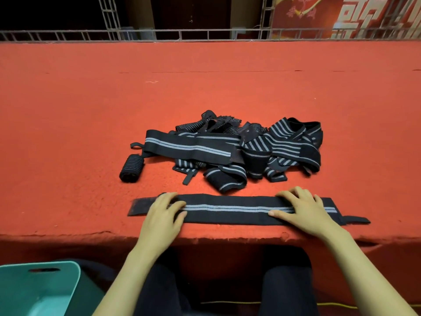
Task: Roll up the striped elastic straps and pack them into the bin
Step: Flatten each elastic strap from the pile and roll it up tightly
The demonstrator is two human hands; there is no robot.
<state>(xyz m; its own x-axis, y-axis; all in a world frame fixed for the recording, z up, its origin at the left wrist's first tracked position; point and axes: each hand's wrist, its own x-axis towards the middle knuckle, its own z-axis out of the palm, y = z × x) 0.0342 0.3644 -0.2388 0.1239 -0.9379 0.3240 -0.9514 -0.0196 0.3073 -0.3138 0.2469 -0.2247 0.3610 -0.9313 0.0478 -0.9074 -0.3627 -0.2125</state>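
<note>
Red felt covers the table (pixel 205 87), and on my screen one striped strap (pixel 230 209) lies flat along its near edge. The left hand (pixel 166 215) and right hand (pixel 300 210) both press on it with flat fingers, gripping nothing. Behind it sits a tangled pile of straps (pixel 239 147), a rolled strap (pixel 131 167) just left of it, and the teal bin (pixel 34 290) is at lower left
</note>
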